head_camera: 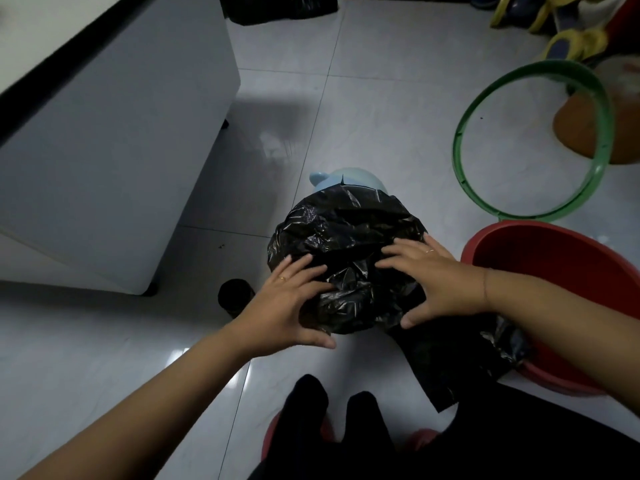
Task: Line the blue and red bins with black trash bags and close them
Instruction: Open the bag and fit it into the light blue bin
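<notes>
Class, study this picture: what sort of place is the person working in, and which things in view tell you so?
Probably a home utility or storage corner. Clues: glossy white floor tiles, a white cabinet, and household plastic basins, a red bin and a green-rimmed tub.

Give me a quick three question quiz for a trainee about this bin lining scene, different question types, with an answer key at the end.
1. True or false: both hands rest on the black bag that covers the blue bin.
2. Multiple choice: where does the red bin stand relative to the blue bin? A) to its right B) to its left C) stacked on top of it
3. Fill in the blank: the ring-shaped object on the floor beyond the red bin is a ____ hoop.

Key
1. True: the left hand and right hand are spread flat on the bag.
2. A
3. green
</notes>
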{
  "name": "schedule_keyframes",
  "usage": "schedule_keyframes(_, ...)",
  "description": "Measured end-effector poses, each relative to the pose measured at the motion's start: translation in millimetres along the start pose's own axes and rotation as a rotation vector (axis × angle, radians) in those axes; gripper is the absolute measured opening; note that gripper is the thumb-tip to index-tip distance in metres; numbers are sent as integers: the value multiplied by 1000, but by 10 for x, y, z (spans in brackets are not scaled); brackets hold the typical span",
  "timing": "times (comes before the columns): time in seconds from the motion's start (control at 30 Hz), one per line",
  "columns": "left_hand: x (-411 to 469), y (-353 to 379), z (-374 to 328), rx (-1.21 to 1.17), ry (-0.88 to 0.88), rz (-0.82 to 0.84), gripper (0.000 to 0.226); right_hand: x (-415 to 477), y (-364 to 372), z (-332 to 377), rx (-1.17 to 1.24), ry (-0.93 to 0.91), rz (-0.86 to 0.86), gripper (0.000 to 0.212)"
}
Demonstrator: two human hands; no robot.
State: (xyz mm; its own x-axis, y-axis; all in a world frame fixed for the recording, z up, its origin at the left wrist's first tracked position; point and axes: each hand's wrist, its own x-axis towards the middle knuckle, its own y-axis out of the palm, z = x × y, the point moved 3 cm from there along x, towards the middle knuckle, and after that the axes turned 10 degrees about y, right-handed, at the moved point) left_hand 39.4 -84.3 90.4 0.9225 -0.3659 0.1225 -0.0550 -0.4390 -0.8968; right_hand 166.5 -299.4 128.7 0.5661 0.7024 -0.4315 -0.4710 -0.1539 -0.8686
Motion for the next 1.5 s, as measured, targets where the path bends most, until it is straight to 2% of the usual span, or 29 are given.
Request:
schedule_keyframes(0.13,28,21,-202,-281,-94,-133,49,-138,0,300,225,-63,-146,44)
schedule_keyframes(0.23,54,24,-194,-407,-203,-265,40,-270,167,469,169,-169,-274,26)
schedule_keyframes(0.3,76,45,-173,-315,-180,-262,28,-349,319,537,-8,-232,-266,33)
schedule_keyframes(0.37,83,92,-158,-223,-132,-231,30,-352,503,495,-110,-188,-113,49)
schedule_keyframes(0.5,84,143,-139,-68,-66,-204,37,-290,673,338,-86,-96,31,65)
schedule_keyframes(0.67,104,168,-140,53,-38,-189,28,-255,821,273,-53,-70,103,73)
schedule_keyframes(0.87,114,179,-148,88,-17,-199,26,-247,948,271,-62,-18,138,74)
schedule_keyframes(1.0,113,181,-135,116,-5,-175,45,-308,821,333,12,-32,149,72)
schedule_keyframes(1.1,65,94,-103,122,-34,-170,71,-413,489,423,191,-107,30,49)
schedule_keyframes(1.17,69,-31,-64,94,-97,-238,71,-434,236,421,273,-149,-202,34)
schedule_keyframes(1.2,102,-88,-24,74,-131,-267,67,-401,140,394,278,-141,-314,33)
schedule_keyframes(1.27,224,-169,71,64,-190,-271,63,-205,25,278,198,-13,-422,38)
schedule_keyframes(1.37,424,-161,251,15,-290,-209,63,202,34,-9,62,317,-349,60)
schedule_keyframes(1.43,498,-120,399,-82,-372,-154,66,413,56,-156,135,430,-278,71)
schedule_keyframes(1.5,530,-81,488,-172,-412,-150,70,564,77,-255,301,459,-199,75)
